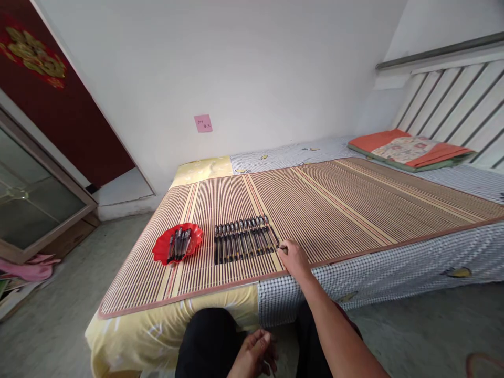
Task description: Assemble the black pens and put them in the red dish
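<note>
Hands apart: right hand [294, 257] pinched on pen [281, 249], left hand [254, 354] lax.
Pen is best laid parallel at the 3 o'clock end of the row [241, 241].

A dozen or so dark pens [244, 239] with clear barrels lie flat in a tight row, side by side, near the front edge of the bamboo mat [334, 210] on the bed. The row fans slightly to the right. The last pen [272, 232], on the right, meets the right hand [294, 258] at its near end. A few more pens [179, 244] lie bunched in a red dish [161, 253] just to the left.
</note>
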Demonstrator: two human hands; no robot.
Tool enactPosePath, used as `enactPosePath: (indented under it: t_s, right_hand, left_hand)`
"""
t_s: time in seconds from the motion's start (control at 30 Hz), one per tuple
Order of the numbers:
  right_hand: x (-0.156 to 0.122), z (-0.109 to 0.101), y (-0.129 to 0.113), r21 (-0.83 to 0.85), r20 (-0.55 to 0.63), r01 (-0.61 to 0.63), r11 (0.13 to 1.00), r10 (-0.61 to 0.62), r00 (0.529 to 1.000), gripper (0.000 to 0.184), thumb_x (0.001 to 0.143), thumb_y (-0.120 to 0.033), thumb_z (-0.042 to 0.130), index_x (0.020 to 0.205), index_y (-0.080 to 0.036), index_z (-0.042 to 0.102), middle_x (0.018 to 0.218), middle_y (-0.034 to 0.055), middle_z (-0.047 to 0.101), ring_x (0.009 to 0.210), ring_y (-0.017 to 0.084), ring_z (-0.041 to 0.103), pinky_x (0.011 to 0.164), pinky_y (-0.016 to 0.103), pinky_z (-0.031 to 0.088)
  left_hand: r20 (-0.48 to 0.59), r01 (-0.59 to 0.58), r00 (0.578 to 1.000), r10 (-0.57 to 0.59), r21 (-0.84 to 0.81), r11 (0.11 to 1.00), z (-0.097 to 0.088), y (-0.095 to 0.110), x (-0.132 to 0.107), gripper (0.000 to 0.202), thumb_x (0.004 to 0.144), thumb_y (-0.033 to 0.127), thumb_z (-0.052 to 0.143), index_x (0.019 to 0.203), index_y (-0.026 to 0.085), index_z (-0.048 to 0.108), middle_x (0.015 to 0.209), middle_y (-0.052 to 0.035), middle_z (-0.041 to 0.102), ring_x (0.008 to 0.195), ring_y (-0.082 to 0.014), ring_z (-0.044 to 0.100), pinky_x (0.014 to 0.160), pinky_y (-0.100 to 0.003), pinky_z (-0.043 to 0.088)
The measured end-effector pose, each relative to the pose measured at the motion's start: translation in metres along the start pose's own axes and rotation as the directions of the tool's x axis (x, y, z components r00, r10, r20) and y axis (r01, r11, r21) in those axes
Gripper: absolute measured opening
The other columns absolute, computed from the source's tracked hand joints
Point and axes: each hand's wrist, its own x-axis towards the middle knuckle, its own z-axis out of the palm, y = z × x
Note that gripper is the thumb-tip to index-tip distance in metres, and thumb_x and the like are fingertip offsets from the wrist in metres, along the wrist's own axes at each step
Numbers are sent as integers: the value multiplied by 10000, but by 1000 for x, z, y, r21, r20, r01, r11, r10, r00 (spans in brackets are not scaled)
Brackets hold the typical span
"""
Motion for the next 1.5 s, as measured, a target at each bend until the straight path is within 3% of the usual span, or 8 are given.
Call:
enactPosePath:
  t_s: [0.67,0.93,1.03,1.5]
  right_hand:
    - [-1,1,-12,-99,-10,-56,993,55,998,214,954,-279,607,761,-223,535,951,70,589,729,175,580,606,282,416]
    - [-3,-2,-18,-115,-1,-96,989,97,995,238,944,-224,585,720,-221,505,930,62,574,677,151,553,553,265,393]
    - [-3,-3,-21,-116,-1,-115,987,116,993,230,943,-236,591,727,-216,515,937,60,578,662,142,549,538,259,384]
    - [-2,-5,-23,-125,10,-127,984,130,992,71,942,-248,610,889,-201,610,1009,80,639,806,184,615,586,270,382]
  left_hand:
    - [22,-16,1000,15,13,1000,-1,0,-2,687,588,831,774,803,201,604,610,-11,667,446,-120,549,449,-256,195]
    - [16,6,1000,-6,22,1000,-1,2,-2,698,555,837,781,787,208,588,610,0,662,453,-123,551,454,-256,200]
    - [22,41,999,-41,5,999,-1,4,-3,718,505,839,801,779,214,577,602,4,661,449,-121,555,450,-252,201]
    - [19,29,999,-29,13,999,-4,-1,0,670,559,802,803,813,207,630,618,-7,684,460,-129,568,457,-251,205]
